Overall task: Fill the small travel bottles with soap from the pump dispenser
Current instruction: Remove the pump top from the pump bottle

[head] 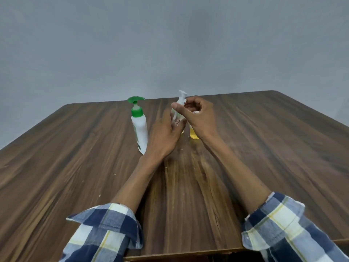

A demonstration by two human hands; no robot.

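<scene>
Soap is already showing yellow in two travel bottles near the tabletop's far edge. Left hand (166, 133) is gripping one bottle (178, 118) while right hand (200, 118) is pinching its white pump top (182, 97); pump dispenser (139, 127) is standing untouched beside them. Second bottle (194, 134) is sitting behind the right hand, and capping seems to be what remains.

Surface: dark wood-grain table (75, 167).
Standing on it, left: white pump dispenser (140, 132) with green top.
Standing on it, right: small bottle (194, 134) of yellow liquid.
</scene>
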